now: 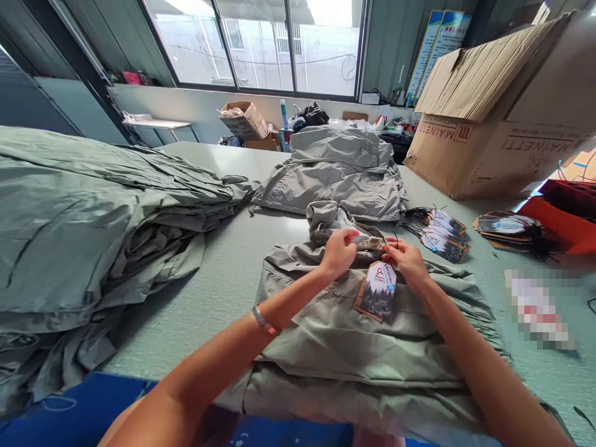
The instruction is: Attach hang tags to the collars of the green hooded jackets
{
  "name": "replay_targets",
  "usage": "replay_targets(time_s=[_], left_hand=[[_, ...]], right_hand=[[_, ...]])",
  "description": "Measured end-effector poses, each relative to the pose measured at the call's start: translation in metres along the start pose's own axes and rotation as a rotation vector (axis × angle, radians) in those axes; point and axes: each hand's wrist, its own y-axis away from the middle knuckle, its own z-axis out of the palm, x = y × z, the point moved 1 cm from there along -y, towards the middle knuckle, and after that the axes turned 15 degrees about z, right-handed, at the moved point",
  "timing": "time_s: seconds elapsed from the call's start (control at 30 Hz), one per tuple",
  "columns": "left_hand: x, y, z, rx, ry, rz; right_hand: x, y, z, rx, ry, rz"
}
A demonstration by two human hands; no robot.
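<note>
A grey-green jacket [321, 323] lies folded in front of me, its collar or hood part [323, 217] bunched at the far side. My right hand [406, 262] pinches the thin black string of a hang tag, close to the neck of the jacket. Below those fingers the hang tag [379, 288], printed with dark trees and a red logo, rests on the cloth. My left hand [339, 253] is beside the collar with its fingers curled together; what they hold, if anything, is too small to make out.
A large heap of similar garments [69, 217] covers the left of the table [223, 279]. Another folded garment [335, 177] lies ahead. Stacked hang tags [444, 236] and more tags [503, 223] sit at right, near a big cardboard box [493, 130] and orange-red material [568, 217].
</note>
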Motion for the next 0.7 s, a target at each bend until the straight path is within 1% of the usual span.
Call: replay_targets(time_s=[0.07,0.13,0.2,0.27,0.37,0.53,0.63,0.7], left_hand=[[-0.015,-0.013,0.012,-0.004,0.022,-0.044],[-0.031,-0.020,0.024,0.018,0.035,-0.075],[-0.044,-0.020,0.033,0.039,0.021,-0.076],[-0.052,-0.017,0.038,0.043,0.000,-0.063],[-0.055,-0.013,0.040,0.008,-0.015,-0.025],[-0.053,-0.013,0.040,-0.096,-0.141,0.112],[-0.054,-0.013,0.040,-0.098,-0.181,0.133],[-0.053,-0.012,0.041,-0.067,-0.170,0.134]], right_hand=[[0.000,-0.005,0.005,-0.036,-0.064,-0.018],[0.004,-0.007,0.009,-0.106,-0.149,0.025],[0.011,-0.006,0.010,-0.162,-0.198,0.081],[0.018,-0.006,0.008,-0.198,-0.197,0.121],[0.023,-0.010,0.006,-0.215,-0.167,0.157],[0.023,-0.015,0.007,-0.188,-0.145,0.218],[0.021,-0.014,0.009,-0.171,-0.139,0.237],[0.020,-0.012,0.011,-0.151,-0.142,0.255]])
